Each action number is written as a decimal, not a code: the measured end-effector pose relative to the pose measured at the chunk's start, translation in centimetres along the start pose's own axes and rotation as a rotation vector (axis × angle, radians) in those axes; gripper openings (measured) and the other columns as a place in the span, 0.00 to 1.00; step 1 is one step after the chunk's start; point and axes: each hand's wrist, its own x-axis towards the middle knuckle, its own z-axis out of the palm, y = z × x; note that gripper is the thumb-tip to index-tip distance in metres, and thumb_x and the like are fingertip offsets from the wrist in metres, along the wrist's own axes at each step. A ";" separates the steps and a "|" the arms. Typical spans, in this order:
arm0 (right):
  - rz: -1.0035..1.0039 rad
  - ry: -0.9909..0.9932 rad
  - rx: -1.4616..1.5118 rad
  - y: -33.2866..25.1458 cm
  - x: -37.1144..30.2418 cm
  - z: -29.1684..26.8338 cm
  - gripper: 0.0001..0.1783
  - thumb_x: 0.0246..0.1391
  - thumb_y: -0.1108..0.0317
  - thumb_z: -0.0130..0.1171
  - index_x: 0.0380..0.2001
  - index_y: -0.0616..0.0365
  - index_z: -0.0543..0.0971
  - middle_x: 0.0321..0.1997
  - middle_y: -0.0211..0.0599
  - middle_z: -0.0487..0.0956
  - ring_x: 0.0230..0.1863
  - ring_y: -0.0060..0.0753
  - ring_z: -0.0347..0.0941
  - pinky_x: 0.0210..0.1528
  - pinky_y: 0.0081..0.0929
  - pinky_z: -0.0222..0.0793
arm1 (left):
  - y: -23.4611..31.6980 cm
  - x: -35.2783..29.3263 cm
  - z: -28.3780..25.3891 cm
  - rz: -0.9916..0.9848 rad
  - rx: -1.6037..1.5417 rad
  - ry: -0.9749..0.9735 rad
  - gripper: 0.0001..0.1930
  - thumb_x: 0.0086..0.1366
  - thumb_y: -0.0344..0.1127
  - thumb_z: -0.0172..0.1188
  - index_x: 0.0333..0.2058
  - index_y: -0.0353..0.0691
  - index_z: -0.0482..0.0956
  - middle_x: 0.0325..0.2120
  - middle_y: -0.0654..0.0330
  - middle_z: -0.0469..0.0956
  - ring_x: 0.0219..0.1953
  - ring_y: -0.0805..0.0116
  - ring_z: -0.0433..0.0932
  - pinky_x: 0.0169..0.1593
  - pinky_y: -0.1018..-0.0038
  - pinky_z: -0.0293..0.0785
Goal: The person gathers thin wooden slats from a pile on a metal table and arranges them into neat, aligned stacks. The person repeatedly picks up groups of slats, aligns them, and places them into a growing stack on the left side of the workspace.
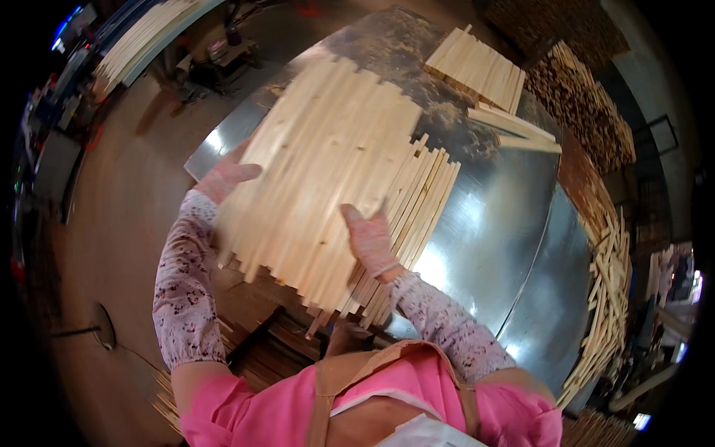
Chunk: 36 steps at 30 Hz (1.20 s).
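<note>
A wide batch of pale wooden strips, laid side by side with uneven ends, lies between my hands over the metal table. At its left edge my gloved left hand grips it, thumb on top and fingers hidden underneath. My gloved right hand holds the right edge near the front, its thumb also on top and its other fingers mostly out of sight. More narrow strips lie beside and partly beneath this batch, to the right. The batch is slightly blurred.
Toward the back of the shiny metal table lies another row of strips, with a few loose pieces before it. Sawdust covers the table's far part. Scattered sticks heap at the right; stacked wood stands behind.
</note>
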 end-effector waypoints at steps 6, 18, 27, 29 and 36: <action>0.014 -0.646 -0.272 -0.8 2.8 3.1 0.56 0.67 0.32 0.55 0.71 0.79 0.56 0.43 0.69 0.85 0.46 0.54 0.87 0.46 0.42 0.82 | -10.4 6.0 -3.1 -0.174 0.126 0.093 0.42 0.70 0.49 0.65 0.76 0.35 0.63 0.68 0.47 0.75 0.70 0.57 0.71 0.72 0.66 0.65; -0.328 -0.161 -0.071 14.2 -4.9 -15.7 0.36 0.61 0.50 0.57 0.68 0.58 0.73 0.49 0.50 0.88 0.44 0.59 0.83 0.50 0.48 0.78 | -8.2 3.7 6.4 0.012 1.040 0.574 0.42 0.77 0.55 0.56 0.79 0.38 0.55 0.77 0.44 0.62 0.77 0.48 0.62 0.79 0.61 0.57; 0.270 0.567 -0.293 52.7 -19.0 -60.0 0.32 0.65 0.53 0.58 0.69 0.54 0.72 0.54 0.54 0.84 0.60 0.62 0.77 0.65 0.50 0.71 | -4.1 -0.7 34.4 -0.138 -0.091 0.439 0.38 0.75 0.47 0.59 0.77 0.39 0.58 0.75 0.47 0.63 0.74 0.51 0.65 0.76 0.60 0.60; 0.315 0.610 -0.361 57.2 -23.6 -66.4 0.31 0.65 0.54 0.59 0.67 0.55 0.73 0.54 0.56 0.84 0.59 0.63 0.77 0.64 0.51 0.72 | -5.0 -1.2 45.9 -0.149 -0.471 0.203 0.38 0.75 0.40 0.61 0.78 0.39 0.56 0.76 0.49 0.62 0.75 0.53 0.66 0.75 0.64 0.64; 0.466 0.615 -0.402 68.6 -40.5 -73.3 0.33 0.60 0.53 0.62 0.67 0.53 0.73 0.56 0.55 0.82 0.60 0.62 0.77 0.64 0.51 0.72 | 9.2 -10.1 85.3 0.619 0.672 -0.355 0.30 0.73 0.39 0.65 0.69 0.32 0.72 0.68 0.43 0.73 0.72 0.51 0.70 0.70 0.64 0.72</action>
